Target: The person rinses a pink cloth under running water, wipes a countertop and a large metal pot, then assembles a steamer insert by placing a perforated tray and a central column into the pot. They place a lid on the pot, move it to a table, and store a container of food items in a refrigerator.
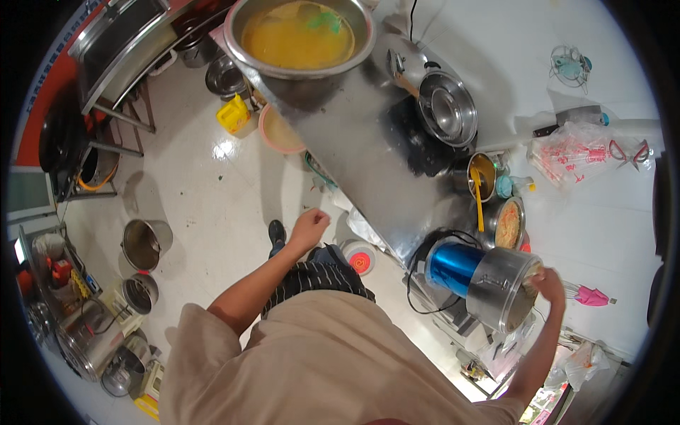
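My left hand [311,230] hangs in front of my body above the floor, fingers curled in, with nothing visible in it. My right hand [548,285] is at the open mouth of a large steel pot [491,289], its fingers at the rim beside something pale. Whether they grip it I cannot tell. The pot is part of, or sits on, a blue cylindrical appliance [450,270] with a black cord at the end of the steel counter [350,138]. Close by are a bowl of shredded food [509,226] and a steel pot of brown sauce [486,178] with a yellow spoon [478,204].
A wide basin of yellow liquid [297,40] stands at the counter's far end. Nested steel bowls [446,109] sit against the wall. Scissors [629,154], a cleaver [579,117] and a pink-handled whisk [589,296] hang there. A bucket [143,244] and yellow jug [232,114] are on the floor.
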Demonstrator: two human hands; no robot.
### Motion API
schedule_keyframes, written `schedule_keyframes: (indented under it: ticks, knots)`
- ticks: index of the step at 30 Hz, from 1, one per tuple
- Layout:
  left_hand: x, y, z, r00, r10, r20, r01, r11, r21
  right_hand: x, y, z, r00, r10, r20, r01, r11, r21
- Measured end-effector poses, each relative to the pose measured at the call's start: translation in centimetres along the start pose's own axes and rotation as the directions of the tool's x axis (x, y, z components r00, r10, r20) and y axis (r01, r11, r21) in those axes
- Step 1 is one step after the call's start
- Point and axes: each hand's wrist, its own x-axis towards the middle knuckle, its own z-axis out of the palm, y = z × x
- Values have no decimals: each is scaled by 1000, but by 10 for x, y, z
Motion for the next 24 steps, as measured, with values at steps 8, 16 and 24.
schedule_keyframes:
  ticks: [8,16,24]
  knots:
    - [54,52,-59,995,-66,80,72,994,-78,186,-238,-111,753,-484,-446,610,768,197]
    - [48,149,-143,983,-56,-175,67,996,57,437,-468,-74,707,-464,-534,661,702,264]
    - [186,272,-201,994,-30,-101,47,985,167,566,-535,-10,951,-166,-261,232,942,245]
